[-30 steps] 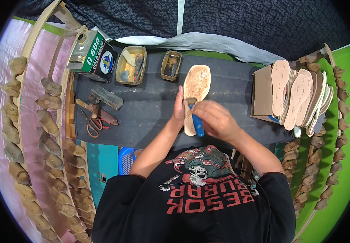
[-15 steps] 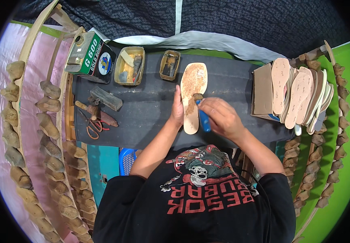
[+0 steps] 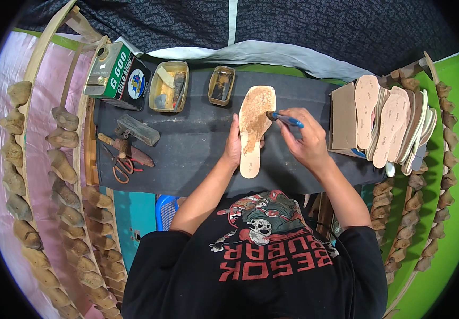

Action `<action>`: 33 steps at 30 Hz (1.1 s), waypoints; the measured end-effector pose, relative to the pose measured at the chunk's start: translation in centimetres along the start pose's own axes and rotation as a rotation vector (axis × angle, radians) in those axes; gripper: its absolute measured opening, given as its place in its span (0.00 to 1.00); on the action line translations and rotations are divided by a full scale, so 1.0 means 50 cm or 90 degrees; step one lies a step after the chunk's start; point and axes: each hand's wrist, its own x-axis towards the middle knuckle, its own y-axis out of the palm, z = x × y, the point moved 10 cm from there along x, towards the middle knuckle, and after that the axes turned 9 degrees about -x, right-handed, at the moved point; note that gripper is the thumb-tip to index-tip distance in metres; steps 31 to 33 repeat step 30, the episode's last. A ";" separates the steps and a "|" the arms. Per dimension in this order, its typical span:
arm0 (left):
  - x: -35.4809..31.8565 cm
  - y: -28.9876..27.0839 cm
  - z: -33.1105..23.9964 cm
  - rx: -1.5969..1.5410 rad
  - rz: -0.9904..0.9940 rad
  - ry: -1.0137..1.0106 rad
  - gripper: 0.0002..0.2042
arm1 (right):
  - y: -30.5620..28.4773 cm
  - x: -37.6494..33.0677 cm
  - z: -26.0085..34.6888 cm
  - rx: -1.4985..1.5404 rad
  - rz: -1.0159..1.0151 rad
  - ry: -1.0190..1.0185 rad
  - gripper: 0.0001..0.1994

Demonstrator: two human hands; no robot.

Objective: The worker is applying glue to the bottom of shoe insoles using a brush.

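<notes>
My left hand (image 3: pixel 233 144) grips an insole (image 3: pixel 250 165) from its left edge, thumb along the side and fingers mostly hidden behind. The insole is pale tan, with its wide end pointing away from me. A brownish wet coat covers the wide part and the middle; the heel end is bare. In my right hand (image 3: pixel 306 138) is a brush with a blue handle (image 3: pixel 291 120), pinched between thumb and fingers. Its dark bristles touch the insole near the right edge of the wide part.
A carton (image 3: pixel 343 119) holds several insoles (image 3: pixel 366 111) at the right. On the left stand a metal can (image 3: pixel 113 74) and two tubs (image 3: pixel 168 101), (image 3: pixel 221 85). Nearer lie a grey block (image 3: pixel 139 129), a hammer (image 3: pixel 122 144) and scissors (image 3: pixel 123 173). Racks of shoe lasts (image 3: pixel 62 165) flank the table.
The brush has moved from the insole's middle up to the right edge of its wide part, and its handle now points right. The insole has shifted slightly nearer.
</notes>
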 end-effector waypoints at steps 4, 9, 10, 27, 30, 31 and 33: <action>-0.003 0.027 -0.007 0.032 -0.004 0.019 0.37 | 0.031 -0.027 0.040 -0.010 0.048 -0.059 0.18; -0.002 0.007 -0.016 0.002 -0.047 0.033 0.37 | 0.028 -0.022 0.047 0.008 0.042 -0.056 0.13; -0.003 0.013 -0.009 0.028 0.010 0.007 0.37 | 0.025 -0.015 0.041 0.009 0.043 -0.057 0.13; -0.007 0.057 -0.009 -0.044 0.104 0.024 0.36 | 0.042 -0.038 0.071 -0.012 0.073 -0.111 0.24; 0.008 0.032 -0.011 -0.029 0.028 0.039 0.37 | 0.069 -0.062 0.099 0.010 0.130 -0.146 0.24; 0.008 0.032 -0.011 -0.029 0.028 0.039 0.37 | 0.069 -0.062 0.099 0.010 0.130 -0.146 0.24; 0.008 0.032 -0.011 -0.029 0.028 0.039 0.37 | 0.069 -0.062 0.099 0.010 0.130 -0.146 0.24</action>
